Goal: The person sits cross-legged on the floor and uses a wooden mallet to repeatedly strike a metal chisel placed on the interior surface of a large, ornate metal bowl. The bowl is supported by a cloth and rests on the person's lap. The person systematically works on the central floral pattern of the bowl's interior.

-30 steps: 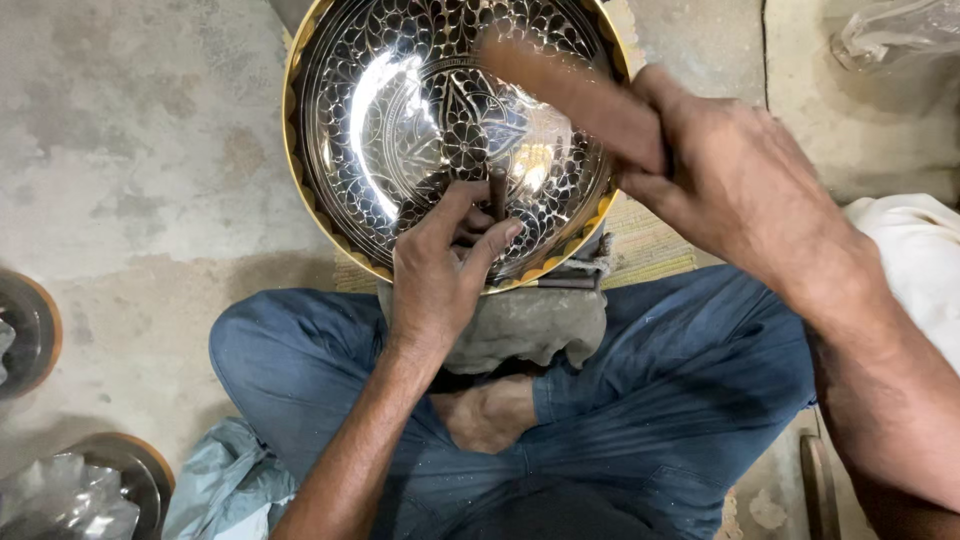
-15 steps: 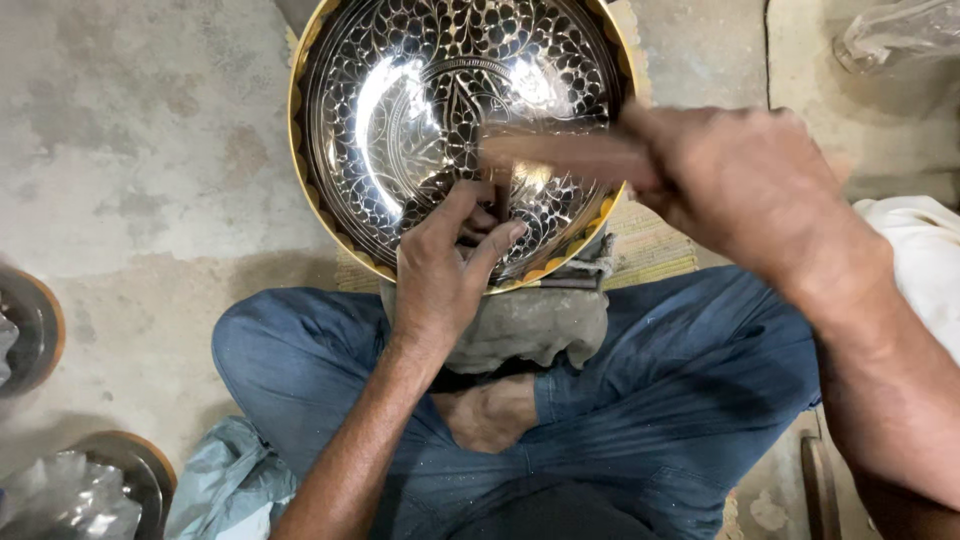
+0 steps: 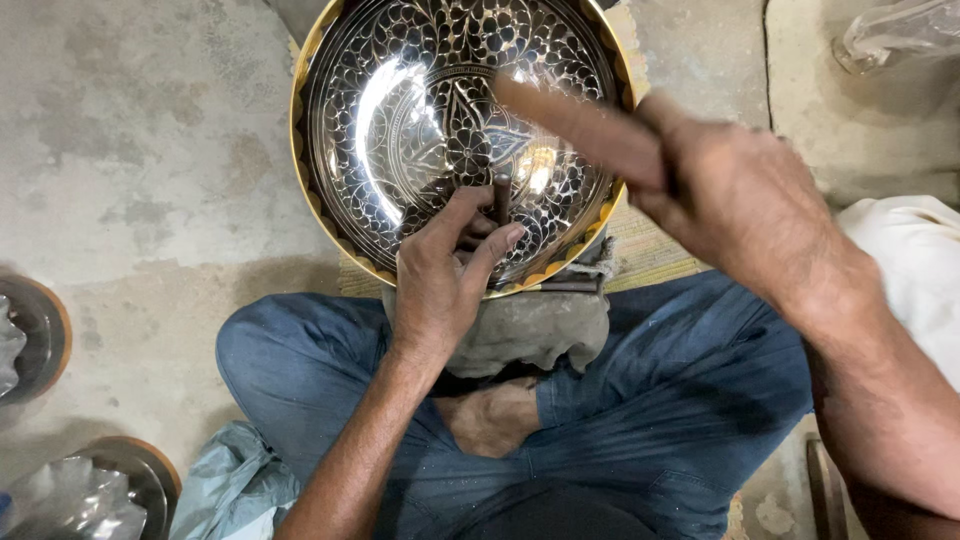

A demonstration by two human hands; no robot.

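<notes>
Left hand [image 3: 440,285] pinches a small dark chisel [image 3: 501,198] upright, its tip on the engraved metal bowl [image 3: 400,110], which rests far of the crossed legs on a grey cloth [image 3: 530,325]. Right hand [image 3: 745,215] is clenched round a blurred wooden mallet [image 3: 580,130], raised above the bowl's right side.
</notes>
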